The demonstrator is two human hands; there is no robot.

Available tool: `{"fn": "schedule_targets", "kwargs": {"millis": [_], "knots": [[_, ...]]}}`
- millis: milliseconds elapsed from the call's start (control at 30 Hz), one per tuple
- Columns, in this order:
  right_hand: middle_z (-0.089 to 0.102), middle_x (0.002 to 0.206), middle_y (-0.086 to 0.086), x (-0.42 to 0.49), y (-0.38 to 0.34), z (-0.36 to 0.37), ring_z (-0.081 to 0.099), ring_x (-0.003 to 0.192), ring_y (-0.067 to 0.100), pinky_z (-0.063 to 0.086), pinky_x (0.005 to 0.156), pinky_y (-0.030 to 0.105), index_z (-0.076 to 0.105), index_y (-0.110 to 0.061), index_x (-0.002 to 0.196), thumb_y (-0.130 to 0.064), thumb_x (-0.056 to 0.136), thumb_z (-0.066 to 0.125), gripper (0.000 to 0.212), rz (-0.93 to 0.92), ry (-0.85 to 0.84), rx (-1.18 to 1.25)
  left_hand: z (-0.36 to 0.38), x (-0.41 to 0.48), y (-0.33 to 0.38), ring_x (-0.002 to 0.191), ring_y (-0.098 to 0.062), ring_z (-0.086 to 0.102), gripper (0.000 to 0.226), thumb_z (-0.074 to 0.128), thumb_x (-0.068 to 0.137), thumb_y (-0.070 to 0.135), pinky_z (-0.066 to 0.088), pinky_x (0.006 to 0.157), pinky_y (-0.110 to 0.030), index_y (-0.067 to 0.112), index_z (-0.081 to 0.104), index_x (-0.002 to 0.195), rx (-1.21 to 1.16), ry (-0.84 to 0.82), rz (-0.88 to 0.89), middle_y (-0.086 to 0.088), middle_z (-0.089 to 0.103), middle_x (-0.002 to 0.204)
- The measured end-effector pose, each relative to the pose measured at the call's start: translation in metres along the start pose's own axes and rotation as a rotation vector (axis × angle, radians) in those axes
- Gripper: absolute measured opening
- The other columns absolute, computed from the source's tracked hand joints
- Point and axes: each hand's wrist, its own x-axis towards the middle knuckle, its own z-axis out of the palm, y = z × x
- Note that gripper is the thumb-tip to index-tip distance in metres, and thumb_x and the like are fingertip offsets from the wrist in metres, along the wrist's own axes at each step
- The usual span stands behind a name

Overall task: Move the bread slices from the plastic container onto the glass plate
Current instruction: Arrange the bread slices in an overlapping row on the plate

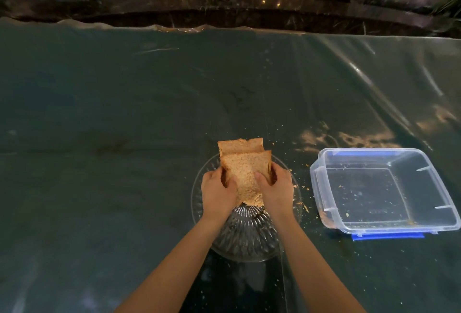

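Brown bread slices (245, 173), soft, crumbly, light, clasped by side edges between left hand (217, 193) and right hand (275, 188) over glass plate (199, 203); plastic container (384, 190) empty.

Hands (219, 188) hide the glass plate's (249, 245) middle.

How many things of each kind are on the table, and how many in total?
Bread slices: at least 2 visible, held by left hand and right hand
Glass plate: 1
Plastic container: 1
Total: at least 4
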Motion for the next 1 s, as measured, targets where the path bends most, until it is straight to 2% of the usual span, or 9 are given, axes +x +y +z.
{"fn": "schedule_targets", "kwargs": {"millis": [133,333,433,533,600,733,833,933,1000], "knots": [[0.049,0.119,0.009,-0.003,0.002,0.000,0.048,0.110,0.022,0.041,0.091,0.028,0.054,-0.008,0.121,-0.023,0.084,0.064,0.041,-0.041,0.026,-0.057,0.004,-0.005,0.000,0.122,-0.022,0.041,0.046,0.056,0.089,0.022,0.038,0.102,-0.032,0.009,0.050,0.133,0.019,0.073,0.028,-0.008,0.046,0.126],[0.049,0.109,0.002,-0.018,0.003,-0.003,0.053,0.097,0.018,0.046,0.083,0.027,0.054,-0.009,0.118,-0.025,0.085,0.062,0.037,-0.106,0.081,-0.081,0.008,-0.023,0.000,0.109,-0.019,0.049,0.042,0.055,0.087,0.015,0.041,0.090,-0.025,0.011,0.052,0.129,-0.049,0.145,0.100,-0.004,0.048,0.115],[0.050,0.106,0.004,-0.024,0.007,-0.005,0.054,0.093,0.020,0.050,0.083,0.032,0.057,-0.009,0.114,-0.024,0.085,0.061,0.032,-0.108,0.057,-0.066,0.007,-0.029,-0.002,0.105,-0.021,0.052,0.040,0.055,0.087,0.015,0.045,0.092,-0.029,0.008,0.052,0.126,-0.055,0.126,0.085,-0.006,0.049,0.114],[0.046,0.110,0.003,-0.023,0.009,-0.004,0.052,0.100,0.021,0.047,0.088,0.032,0.051,-0.013,0.126,-0.024,0.087,0.059,0.041,-0.093,0.008,-0.093,0.006,-0.027,-0.006,0.108,-0.024,0.053,0.039,0.054,0.088,0.015,0.044,0.094,-0.033,0.003,0.052,0.125,-0.019,0.089,0.049,-0.010,0.049,0.119],[0.044,0.115,0.006,-0.021,0.010,-0.001,0.046,0.108,0.021,0.044,0.094,0.032,0.043,-0.012,0.135,-0.026,0.089,0.056,0.050,-0.089,-0.016,-0.140,0.006,-0.025,-0.008,0.108,-0.023,0.051,0.041,0.053,0.089,0.015,0.040,0.093,-0.027,0.001,0.049,0.128,0.016,0.072,0.034,-0.011,0.047,0.122],[0.042,0.121,0.010,-0.021,0.013,0.001,0.037,0.111,0.021,0.039,0.094,0.030,0.037,-0.013,0.139,-0.032,0.090,0.053,0.055,-0.090,-0.013,-0.239,0.007,-0.025,-0.009,0.104,-0.015,0.042,0.046,0.051,0.091,0.016,0.034,0.090,-0.019,-0.002,0.043,0.133,0.050,0.066,0.031,-0.012,0.039,0.124],[0.041,0.123,0.010,-0.026,0.015,-0.001,0.038,0.113,0.020,0.041,0.094,0.032,0.040,-0.013,0.136,-0.033,0.088,0.057,0.054,-0.092,0.049,-0.214,0.007,-0.028,-0.009,0.114,-0.023,0.042,0.056,0.057,0.088,0.017,0.033,0.090,-0.022,0.004,0.037,0.139,0.052,0.124,0.008,-0.014,0.038,0.125],[0.048,0.120,0.010,-0.035,0.016,-0.002,0.042,0.108,0.018,0.044,0.092,0.033,0.050,-0.012,0.124,-0.025,0.086,0.061,0.042,-0.154,0.107,-0.205,0.007,-0.035,-0.008,0.109,-0.025,0.046,0.057,0.060,0.085,0.015,0.040,0.087,-0.026,0.009,0.038,0.138,0.026,0.200,0.040,-0.013,0.042,0.120],[0.048,0.119,0.008,-0.039,0.016,-0.001,0.045,0.107,0.018,0.046,0.092,0.036,0.051,-0.011,0.123,-0.021,0.085,0.061,0.040,-0.159,0.090,-0.191,0.010,-0.041,-0.006,0.108,-0.024,0.049,0.056,0.058,0.085,0.012,0.047,0.092,-0.033,0.013,0.038,0.138,-0.030,0.187,0.037,-0.010,0.045,0.120]]}}
